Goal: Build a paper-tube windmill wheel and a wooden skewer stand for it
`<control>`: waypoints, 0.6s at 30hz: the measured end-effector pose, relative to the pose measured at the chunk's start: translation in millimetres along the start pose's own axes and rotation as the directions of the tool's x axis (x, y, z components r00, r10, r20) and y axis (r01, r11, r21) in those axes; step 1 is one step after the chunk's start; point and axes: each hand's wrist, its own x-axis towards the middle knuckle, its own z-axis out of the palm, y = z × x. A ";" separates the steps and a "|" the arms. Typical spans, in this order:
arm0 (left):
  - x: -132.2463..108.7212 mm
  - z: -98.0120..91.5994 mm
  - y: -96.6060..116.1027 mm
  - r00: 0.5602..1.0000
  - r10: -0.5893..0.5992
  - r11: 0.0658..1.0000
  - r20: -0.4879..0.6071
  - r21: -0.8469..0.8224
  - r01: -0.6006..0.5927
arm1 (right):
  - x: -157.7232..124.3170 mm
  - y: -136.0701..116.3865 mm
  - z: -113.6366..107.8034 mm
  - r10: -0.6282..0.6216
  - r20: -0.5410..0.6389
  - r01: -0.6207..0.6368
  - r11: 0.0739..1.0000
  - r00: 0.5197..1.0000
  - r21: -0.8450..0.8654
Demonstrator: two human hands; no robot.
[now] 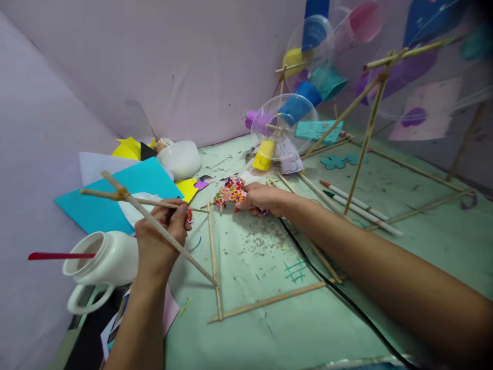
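My left hand is closed around a thin wooden stick of an A-shaped pair, joined near the top by an amber blob. The pair leans up from the left side of a rectangular stick frame lying on the table. My right hand grips a flower-patterned glue gun with a black cord trailing toward the front right. Its front end is close to the frame's far left corner; I cannot tell whether it touches. My right fingers partly cover the glue gun.
A white mug with a red stick lies on its side at left, near blue paper and a white bowl. At back right stands a stick-framed wheel model with coloured cups. Pens lie beside it. Small crumbs are scattered inside the frame.
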 end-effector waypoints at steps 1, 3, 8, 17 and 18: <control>0.3 0.2 0.1 1.000 0.006 1.000 0.001 0.006 -0.006 | 0.0 0.1 0.0 0.001 0.001 -0.001 1.000 1.000 0.003; 0.8 0.3 0.4 1.000 0.012 1.000 0.000 0.017 -0.012 | 0.3 0.7 0.1 0.003 0.003 -0.003 1.000 1.000 0.006; 2.5 -0.4 1.5 1.000 0.013 0.998 0.012 0.066 -0.014 | 2.3 3.1 0.5 0.011 0.005 -0.011 1.000 1.000 -0.007; 3.8 -1.9 2.3 0.999 -0.019 0.997 0.028 0.069 0.017 | -0.3 1.4 1.3 0.012 0.003 -0.012 1.000 1.000 -0.021; 3.9 -1.7 1.7 0.999 -0.016 0.998 0.029 0.068 0.014 | -0.9 1.0 1.0 0.010 0.001 -0.010 1.000 1.000 -0.020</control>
